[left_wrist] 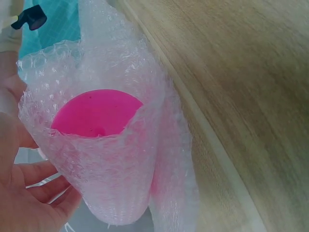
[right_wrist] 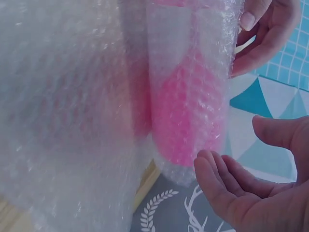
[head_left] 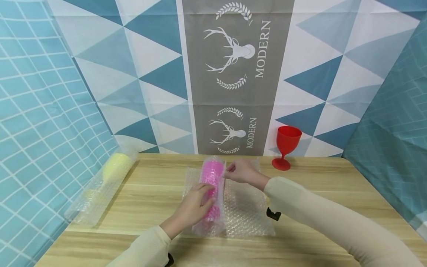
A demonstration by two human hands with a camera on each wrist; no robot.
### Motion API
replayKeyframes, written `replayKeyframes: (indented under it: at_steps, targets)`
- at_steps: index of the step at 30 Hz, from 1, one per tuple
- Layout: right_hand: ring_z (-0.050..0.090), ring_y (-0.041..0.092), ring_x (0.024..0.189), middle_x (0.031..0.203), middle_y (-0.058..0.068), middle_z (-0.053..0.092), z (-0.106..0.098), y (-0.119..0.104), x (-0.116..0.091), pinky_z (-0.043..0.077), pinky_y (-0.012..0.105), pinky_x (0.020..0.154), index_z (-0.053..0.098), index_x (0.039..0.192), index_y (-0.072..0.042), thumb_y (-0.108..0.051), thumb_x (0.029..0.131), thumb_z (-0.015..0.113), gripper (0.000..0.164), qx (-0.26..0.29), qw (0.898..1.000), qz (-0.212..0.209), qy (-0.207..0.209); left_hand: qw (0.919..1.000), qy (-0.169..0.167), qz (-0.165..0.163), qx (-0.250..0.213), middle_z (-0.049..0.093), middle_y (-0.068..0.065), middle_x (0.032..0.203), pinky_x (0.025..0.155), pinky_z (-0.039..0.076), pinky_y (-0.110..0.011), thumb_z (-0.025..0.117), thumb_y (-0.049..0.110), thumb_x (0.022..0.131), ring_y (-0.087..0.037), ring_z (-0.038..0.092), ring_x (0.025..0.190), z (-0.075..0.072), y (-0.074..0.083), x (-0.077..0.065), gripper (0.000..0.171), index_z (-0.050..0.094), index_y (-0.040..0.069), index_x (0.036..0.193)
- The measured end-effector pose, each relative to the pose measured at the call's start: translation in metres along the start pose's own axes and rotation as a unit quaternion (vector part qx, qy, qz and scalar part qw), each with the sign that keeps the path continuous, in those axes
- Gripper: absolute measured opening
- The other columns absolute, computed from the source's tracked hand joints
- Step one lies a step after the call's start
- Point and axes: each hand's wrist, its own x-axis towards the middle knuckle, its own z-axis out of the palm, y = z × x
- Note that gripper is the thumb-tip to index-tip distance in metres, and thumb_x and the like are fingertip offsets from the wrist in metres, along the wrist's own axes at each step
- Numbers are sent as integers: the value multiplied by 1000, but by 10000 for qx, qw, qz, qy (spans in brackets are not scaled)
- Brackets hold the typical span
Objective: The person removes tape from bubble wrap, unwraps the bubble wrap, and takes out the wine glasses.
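A pink goblet (head_left: pixel 212 173) lies rolled in bubble wrap (head_left: pixel 245 207), its bowl towards the back of the table. Its open rim shows inside the wrap in the left wrist view, and its stem shows faintly in the right wrist view. My left hand (head_left: pixel 191 207) grips the wrapped goblet from its left side, thumb and fingers bent about it. At the bowl end, my right hand (right_wrist: pixel 256 188) has its fingertips against or very near the wrap, the thumb held apart. A flat part of the wrap spreads to the right of the roll.
A yellow goblet (head_left: pixel 115 167) in bubble wrap lies at the table's left edge. Near the back right stands a bare red goblet (head_left: pixel 287 144). The wooden table (head_left: pixel 320 181) meets a patterned cloth backdrop (head_left: pixel 233 92) behind and blue cloth at both sides.
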Motion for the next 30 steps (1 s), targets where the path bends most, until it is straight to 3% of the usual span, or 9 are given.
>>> replayKeyframes:
  at_steps: [10,13,19,30]
  targets:
    - [71,25,72,78,10,70,18,-17,14,58,25,59,68,80,-2,-20,81,75,19,730,9949,557,-416,9997,147,179,9,62,-16,125,103,48,-47,64,13,89,-32,57,120,0,0,0,35,61,0,121]
    - [70,24,69,76,11,69,21,-20,16,58,26,58,66,88,1,-17,81,74,21,715,9953,493,-439,9997,170,192,-12,61,-17,125,103,48,-47,64,13,89,-32,57,120,0,0,-1,35,61,0,121]
    - [66,19,59,82,14,68,21,-23,21,61,31,60,59,116,5,-11,81,72,40,934,9943,304,-411,9995,218,233,-3,62,-16,124,102,49,-46,65,13,88,-32,58,118,0,-1,0,35,62,-1,120]
    - [64,15,57,75,10,67,25,-26,25,59,25,56,64,97,4,-9,77,73,25,513,9971,486,-277,9995,163,262,53,62,-18,124,101,50,-47,64,13,89,-33,58,117,1,0,0,34,62,-2,119]
